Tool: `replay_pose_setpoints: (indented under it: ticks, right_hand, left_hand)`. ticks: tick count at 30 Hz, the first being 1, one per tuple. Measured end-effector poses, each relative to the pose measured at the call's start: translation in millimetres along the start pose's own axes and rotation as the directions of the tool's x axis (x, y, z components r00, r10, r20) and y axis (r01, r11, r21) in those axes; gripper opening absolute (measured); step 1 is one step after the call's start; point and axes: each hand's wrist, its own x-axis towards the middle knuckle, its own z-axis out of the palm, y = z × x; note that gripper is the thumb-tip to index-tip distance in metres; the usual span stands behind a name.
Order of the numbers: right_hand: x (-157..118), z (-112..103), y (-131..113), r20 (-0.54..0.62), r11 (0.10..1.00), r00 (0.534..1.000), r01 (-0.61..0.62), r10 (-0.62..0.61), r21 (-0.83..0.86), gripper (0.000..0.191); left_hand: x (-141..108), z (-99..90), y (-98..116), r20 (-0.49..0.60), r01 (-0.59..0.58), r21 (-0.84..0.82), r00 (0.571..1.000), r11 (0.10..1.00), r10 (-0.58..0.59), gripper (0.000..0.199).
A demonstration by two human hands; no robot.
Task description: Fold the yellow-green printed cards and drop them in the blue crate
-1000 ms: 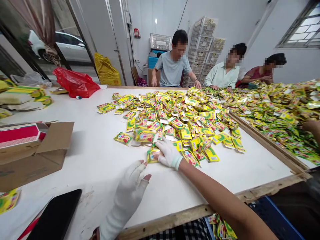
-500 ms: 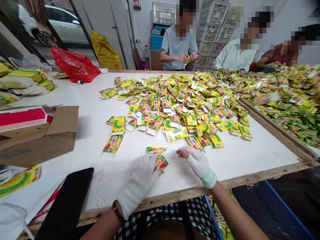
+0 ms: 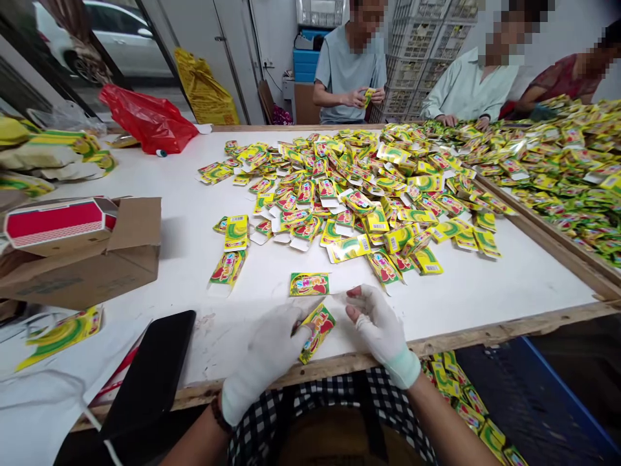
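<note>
Yellow-green flat carton [image 3: 316, 331] is pinched in the gloved left hand [image 3: 264, 359] at the table's [image 3: 485, 304] near edge; right hand [image 3: 381, 330] hovers half-curled, holding nothing. One carton handled (a big heap [image 3: 359, 188] remains mid-table).

No legible text; print on the yellow-green packets [image 3: 309, 283] perhaps too blurred.

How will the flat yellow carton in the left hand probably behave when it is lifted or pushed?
The flat yellow carton looks like thin printed card, so it is probably very light and bends a little. The left hand lifts one end with its fingertips alone. Its glossy face may slide easily on the white table. Being flat, it should not roll.
</note>
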Motion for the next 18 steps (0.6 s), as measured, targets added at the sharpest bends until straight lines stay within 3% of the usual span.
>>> replay_pose_setpoints:
  ticks: [3, 6, 9, 12, 16, 18]
  right_hand:
    - [-3.8, -6.3, -4.6, -0.049, 0.996, 0.998, -0.042, 0.046, 0.078, 0.04]
    - [-6.0, 0.7, -8.7, 0.059, 0.971, 0.996, -0.072, 0.06, 0.229, 0.04]
    - [-3.8, 13.6, -8.9, 0.155, 0.953, 0.988, -0.074, 0.029, 0.293, 0.032]
    - [-0.2, 19.6, -4.4, 0.129, 0.968, 0.991, -0.055, 0.024, 0.245, 0.025]
    - [0.1, 15.5, 1.1, 0.189, 0.992, 0.982, -0.052, 0.03, 0.113, 0.028]
    - [-1.4, 12.4, -0.4, 0.224, 0.997, 0.974, -0.055, 0.043, 0.049, 0.025]
  left_hand:
    - [1.2, -6.1, 0.2, 0.072, 0.057, -0.268, 0.997, 0.962, -0.039, 0.023]
    - [-1.1, 4.6, 3.3, 0.054, 0.058, -0.525, 0.998, 0.849, -0.035, 0.025]
    - [-4.1, 21.2, 6.2, -0.009, 0.047, -0.517, 0.998, 0.855, -0.061, 0.02]
    - [-5.0, 30.4, 3.4, -0.073, 0.038, -0.508, 0.994, 0.86, -0.087, 0.019]
    - [-4.8, 33.5, -8.4, -0.128, -0.054, -0.701, 0.99, 0.711, -0.051, 0.03]
    - [-4.8, 34.5, -14.7, -0.144, -0.084, -0.712, 0.989, 0.697, -0.028, 0.028]
